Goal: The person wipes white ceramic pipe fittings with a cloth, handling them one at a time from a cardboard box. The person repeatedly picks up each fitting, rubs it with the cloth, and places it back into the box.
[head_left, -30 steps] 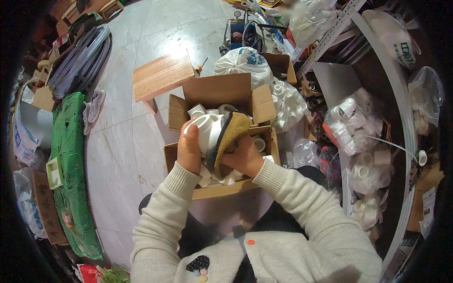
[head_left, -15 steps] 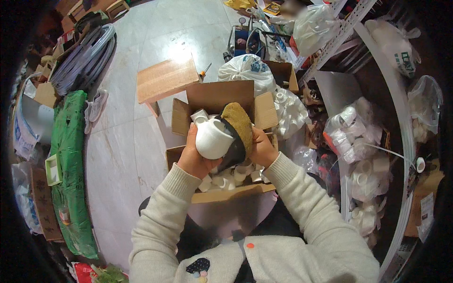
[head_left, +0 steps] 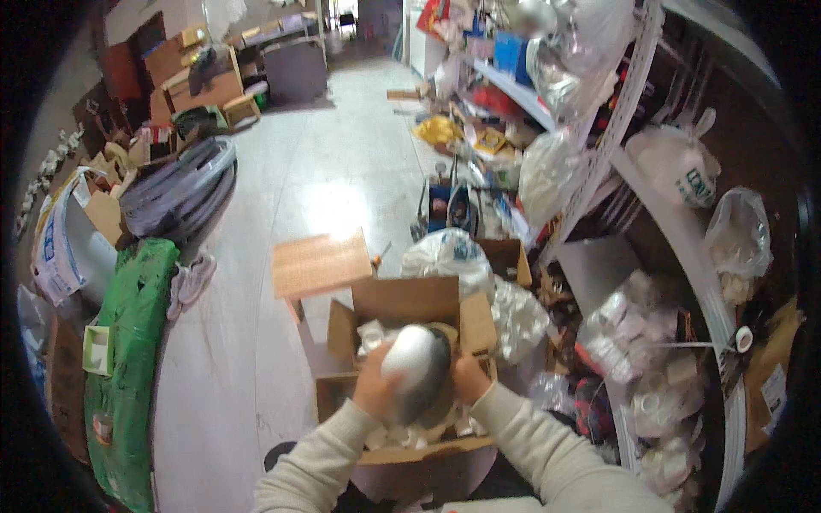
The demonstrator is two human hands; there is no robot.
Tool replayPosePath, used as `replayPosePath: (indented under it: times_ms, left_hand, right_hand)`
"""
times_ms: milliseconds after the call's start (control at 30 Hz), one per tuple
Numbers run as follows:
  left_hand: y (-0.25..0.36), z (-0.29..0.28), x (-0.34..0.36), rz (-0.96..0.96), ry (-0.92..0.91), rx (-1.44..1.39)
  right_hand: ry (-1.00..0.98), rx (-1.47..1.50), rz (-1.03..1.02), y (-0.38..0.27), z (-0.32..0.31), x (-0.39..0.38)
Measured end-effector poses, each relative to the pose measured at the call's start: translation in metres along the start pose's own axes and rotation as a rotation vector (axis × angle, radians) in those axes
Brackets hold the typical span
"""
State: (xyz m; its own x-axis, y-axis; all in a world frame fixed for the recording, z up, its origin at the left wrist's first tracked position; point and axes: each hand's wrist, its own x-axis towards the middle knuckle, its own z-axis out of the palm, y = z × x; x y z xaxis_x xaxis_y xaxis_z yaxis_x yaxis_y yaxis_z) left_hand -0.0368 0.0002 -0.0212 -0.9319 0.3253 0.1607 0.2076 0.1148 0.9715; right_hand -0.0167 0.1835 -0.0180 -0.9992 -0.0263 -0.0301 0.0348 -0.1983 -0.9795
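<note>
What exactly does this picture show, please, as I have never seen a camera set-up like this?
There is no machine here: a person works with two bare hands, seen from a wide fisheye camera worn on the head. The left hand holds a white fitting, blurred, against what looks like a dark cloth. The right hand is at the cloth's edge; blur hides its grip. Below is an open cardboard box with more white fittings inside. Beyond it, to the left, stands a wooden stool; a green-wrapped bundle lies farther left on the floor.
</note>
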Motion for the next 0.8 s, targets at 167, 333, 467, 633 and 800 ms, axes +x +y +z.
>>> replayPosePath:
  times_ms: [167, 333, 467, 633, 800]
  left_hand:
    - [0.028, 0.014, 0.016, -0.025, -0.113, 0.02]
    - [-0.006, 0.024, 0.004, -0.02, 0.064, -0.208]
    - [-0.033, 0.016, 0.004, -0.104, -0.109, -0.014]
    - [-0.012, 0.03, 0.011, -0.444, -0.07, -0.689]
    - [0.001, 0.025, 0.004, -0.504, -0.074, -0.702]
  right_hand:
    - [0.064, -0.01, 0.173, 0.042, -0.026, 0.016]
    - [0.053, -0.677, -0.292, -0.002, 0.008, -0.007]
    - [-0.152, -1.105, -0.464, 0.004, 0.008, -0.006]
    - [0.023, -0.743, -0.343, 0.043, -0.011, -0.002]
    - [0.152, -0.019, -0.083, 0.027, -0.007, 0.008]
